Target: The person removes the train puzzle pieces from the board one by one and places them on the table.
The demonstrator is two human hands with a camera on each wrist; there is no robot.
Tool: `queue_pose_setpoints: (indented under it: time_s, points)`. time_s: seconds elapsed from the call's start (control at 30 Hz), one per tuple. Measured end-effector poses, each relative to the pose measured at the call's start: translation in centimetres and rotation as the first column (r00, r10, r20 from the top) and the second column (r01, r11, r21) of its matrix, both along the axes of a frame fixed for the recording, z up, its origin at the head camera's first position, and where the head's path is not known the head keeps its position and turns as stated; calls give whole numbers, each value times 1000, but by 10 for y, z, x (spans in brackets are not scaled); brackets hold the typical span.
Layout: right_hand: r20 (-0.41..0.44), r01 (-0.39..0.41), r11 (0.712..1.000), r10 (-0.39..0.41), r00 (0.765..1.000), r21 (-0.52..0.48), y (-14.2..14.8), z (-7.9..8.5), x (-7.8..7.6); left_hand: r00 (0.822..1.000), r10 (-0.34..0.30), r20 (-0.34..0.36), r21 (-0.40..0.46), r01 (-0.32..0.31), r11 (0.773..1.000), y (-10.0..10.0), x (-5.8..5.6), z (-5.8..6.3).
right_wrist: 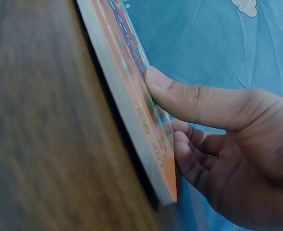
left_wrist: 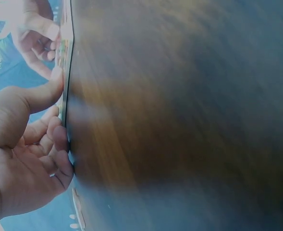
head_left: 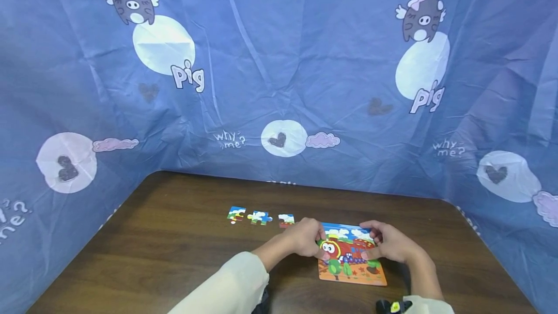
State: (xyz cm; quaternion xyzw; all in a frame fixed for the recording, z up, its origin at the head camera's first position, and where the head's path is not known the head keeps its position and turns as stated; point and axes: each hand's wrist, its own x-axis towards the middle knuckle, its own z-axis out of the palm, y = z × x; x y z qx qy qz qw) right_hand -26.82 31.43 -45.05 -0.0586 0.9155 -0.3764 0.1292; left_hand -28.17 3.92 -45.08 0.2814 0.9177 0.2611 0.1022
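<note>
A jigsaw puzzle board [head_left: 352,275] with a red cartoon train lies on the table before me, its picture mostly filled in. At its left side my left hand [head_left: 306,239] grips the board, thumb on the picture and fingers curled at the edge. My right hand [head_left: 394,243] holds the opposite side, its thumb [right_wrist: 163,86] pressing the printed face and its fingers bent against the edge. A dark line runs under the board's near edge in the right wrist view. Three loose puzzle pieces lie left of the board: one [head_left: 237,213], another [head_left: 260,217] and a third [head_left: 286,220].
The brown wooden table [head_left: 174,246] extends to both sides. A blue curtain [head_left: 283,62] printed with pigs and hearts hangs behind and around it. A dark wrist strap [head_left: 388,306] shows at my right sleeve.
</note>
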Motion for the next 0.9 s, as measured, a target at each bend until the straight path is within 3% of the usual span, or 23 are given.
queue_pose_setpoints:
  time_s: [0.5, 0.7, 0.9]
  points:
    - [2, 1, 998, -1, 1000, -55, 0, 2, 3, 999, 12, -46, -53, -14, 998, 5, 5, 5]
    - [-27, -53, 998, 52, 998, -37, -4, 5, 2, 999, 1, -33, -41, -3, 999, 4, 2, 3]
    - [11, -113, 991, 115, 993, -75, -9, 9, 0, 1000, 1, -12, -41, -1, 999, 3, 0, 4]
